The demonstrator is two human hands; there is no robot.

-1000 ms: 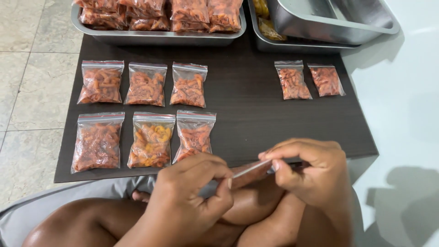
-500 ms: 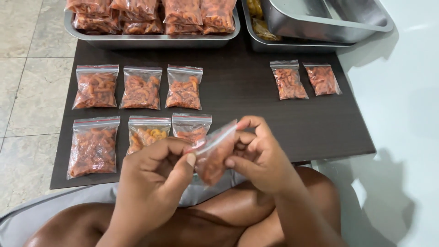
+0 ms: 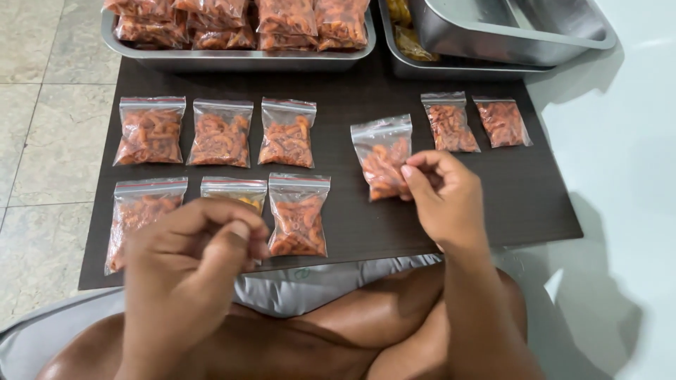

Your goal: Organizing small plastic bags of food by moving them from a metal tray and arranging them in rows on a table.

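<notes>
Right hand (image 3: pixel 440 200) is pinching a small zip bag of orange snacks (image 3: pixel 384 158) just above the dark table (image 3: pixel 521 197), left hand (image 3: pixel 201 246) loosely curled and empty, so a sloppy drop could knock the neighbouring bag (image 3: pixel 451 123).

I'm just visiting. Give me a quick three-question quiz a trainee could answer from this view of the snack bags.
1. True or false: the right hand is setting a small bag on the dark board.
2. How many bags lie in the two rows on the board's left part?
3. Which is the left hand holding: A) a bag, B) a spoon, C) nothing visible?

Key: 1 true; 2 six, three per row; 3 C, its fingers are curled and bare above the front row.
</notes>
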